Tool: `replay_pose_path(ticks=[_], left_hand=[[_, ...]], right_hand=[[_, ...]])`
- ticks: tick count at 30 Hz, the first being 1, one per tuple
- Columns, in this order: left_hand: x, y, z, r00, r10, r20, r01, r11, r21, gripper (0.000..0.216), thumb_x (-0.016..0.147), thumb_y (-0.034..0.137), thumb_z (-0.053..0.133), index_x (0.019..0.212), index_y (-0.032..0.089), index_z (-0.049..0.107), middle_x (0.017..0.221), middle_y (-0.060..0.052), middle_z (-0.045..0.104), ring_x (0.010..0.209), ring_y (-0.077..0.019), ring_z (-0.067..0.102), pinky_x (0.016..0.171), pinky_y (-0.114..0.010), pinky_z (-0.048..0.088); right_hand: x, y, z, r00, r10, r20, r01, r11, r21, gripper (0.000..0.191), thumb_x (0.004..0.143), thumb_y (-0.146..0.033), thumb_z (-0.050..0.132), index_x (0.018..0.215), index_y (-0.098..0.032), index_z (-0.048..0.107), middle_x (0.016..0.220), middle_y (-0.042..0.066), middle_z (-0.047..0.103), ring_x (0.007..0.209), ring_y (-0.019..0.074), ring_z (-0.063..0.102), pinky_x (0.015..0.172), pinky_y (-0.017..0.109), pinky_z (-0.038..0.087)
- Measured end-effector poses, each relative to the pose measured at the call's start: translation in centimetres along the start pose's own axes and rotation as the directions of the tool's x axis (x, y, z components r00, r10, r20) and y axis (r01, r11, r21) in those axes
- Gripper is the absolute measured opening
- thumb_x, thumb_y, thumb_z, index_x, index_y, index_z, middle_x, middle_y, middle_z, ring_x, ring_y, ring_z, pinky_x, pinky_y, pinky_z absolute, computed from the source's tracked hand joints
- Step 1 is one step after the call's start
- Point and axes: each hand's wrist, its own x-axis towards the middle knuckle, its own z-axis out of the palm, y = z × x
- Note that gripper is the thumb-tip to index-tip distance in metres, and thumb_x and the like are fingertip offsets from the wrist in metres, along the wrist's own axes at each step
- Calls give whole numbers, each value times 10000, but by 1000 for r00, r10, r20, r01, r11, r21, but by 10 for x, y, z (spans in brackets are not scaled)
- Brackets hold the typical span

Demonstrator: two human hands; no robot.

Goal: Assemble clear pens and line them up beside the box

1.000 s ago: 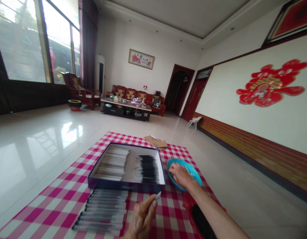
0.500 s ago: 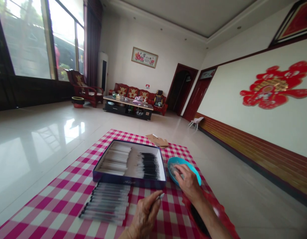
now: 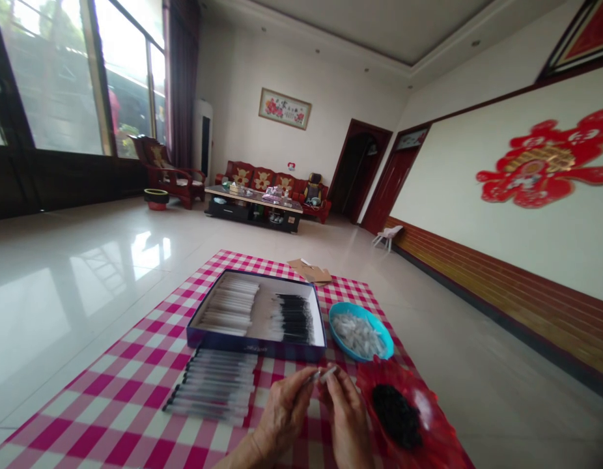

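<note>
My left hand [image 3: 286, 402] is closed around a slim pen [image 3: 311, 378], most of which its fingers hide. Close against it, my right hand [image 3: 348, 413] pinches a small whitish plastic piece [image 3: 327, 373] that looks like a pen cap, at the pen's tip. Whether the two parts touch I cannot tell. More such pieces [image 3: 357, 333] fill the blue bowl [image 3: 335, 342] beyond my right hand. To the left, a row of clear pens [image 3: 216, 384] with black ends lies on the checked cloth.
Behind the pens stands a shallow box [image 3: 262, 355] holding clear pen barrels [image 3: 230, 305] and thin black refills [image 3: 295, 319]. A red dish [image 3: 431, 417] with small black parts [image 3: 396, 415] is at the right edge. Brown cardboard [image 3: 311, 270] lies at the far edge.
My right hand has come out of the blue bowl with a small whitish piece and moved down and left to meet my left hand. The left hand keeps its pen.
</note>
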Motion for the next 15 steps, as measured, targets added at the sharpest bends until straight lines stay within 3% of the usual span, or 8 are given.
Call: replay_pose_path(ticks=[4,8,11,15], left_hand=[[2,5,-2,998,-3,69,4,1000,-19,286,926,184,446,1169,221,592,981,-45,720,780,-128,684,712,-207,537],[0,1,1,996,68,58,-70,997,27,277,925,189,457,1166,211,592,927,-51,726,742,-121,682,682,-187,532],[-1,-2,2,993,117,20,-118,991,68,268,923,202,467,1159,197,594,916,-64,729,744,-135,689,675,-200,545],[0,2,-2,994,105,-22,-101,988,121,265,932,209,458,1157,203,599,883,-52,732,708,-134,691,662,-210,560]], right_hand=[[3,6,-2,997,79,10,-79,971,224,255,693,-374,752,864,-195,693,848,19,705,772,168,648,691,272,535],[2,6,-4,993,119,27,-121,938,326,240,698,-341,757,875,-197,684,881,22,703,798,163,648,695,268,531],[0,1,-5,993,117,21,-118,953,280,273,704,-373,747,911,-208,677,923,23,697,827,177,650,691,272,533],[-2,-8,-5,999,47,-14,-46,998,39,432,669,-406,762,1048,-227,659,945,22,694,844,191,644,683,251,521]])
